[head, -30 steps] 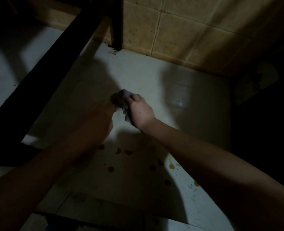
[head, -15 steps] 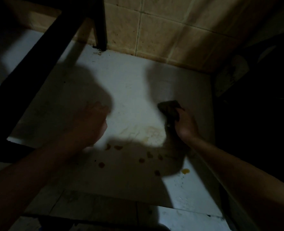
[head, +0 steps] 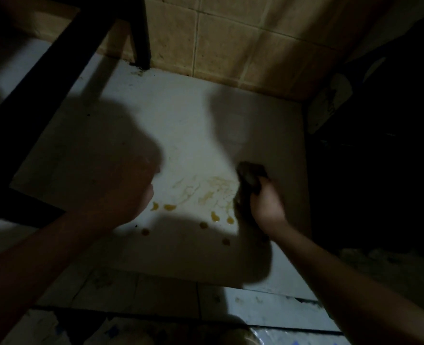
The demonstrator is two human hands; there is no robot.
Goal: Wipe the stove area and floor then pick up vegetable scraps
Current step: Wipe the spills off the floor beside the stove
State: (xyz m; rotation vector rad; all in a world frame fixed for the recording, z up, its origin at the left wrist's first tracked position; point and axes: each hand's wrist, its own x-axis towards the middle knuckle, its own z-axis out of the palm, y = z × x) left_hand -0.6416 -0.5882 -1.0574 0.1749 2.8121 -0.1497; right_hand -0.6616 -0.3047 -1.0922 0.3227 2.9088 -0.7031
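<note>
The light is dim and much lies in shadow. The right hand (head: 265,207) grips a dark cloth (head: 252,174), fingers curled round it, and presses it down on the pale floor (head: 193,115) near the right edge of the lit patch. Just left of the cloth the floor carries thin yellowish smears (head: 216,188), and nearer the person sits a loose row of orange drops (head: 169,207), some lit and some inside the shadow of the arms. The left hand (head: 128,190) hangs above the floor to the left of the drops, apart from the cloth, its fingers curled into a fist with nothing seen in it. A tan tiled wall (head: 231,41) closes off the far side. A black leg (head: 142,31) stands where the floor meets the wall, with dark specks around its foot, and a black bar (head: 56,70) slants from it toward the lower left, crossing over the floor beside the left forearm. On the right a dark mass borders the floor close to the right hand; a pale marked panel (head: 330,100) shows on it, but what it belongs to cannot be told. Grey tiles with dark joints (head: 171,290) lie nearest the person.
</note>
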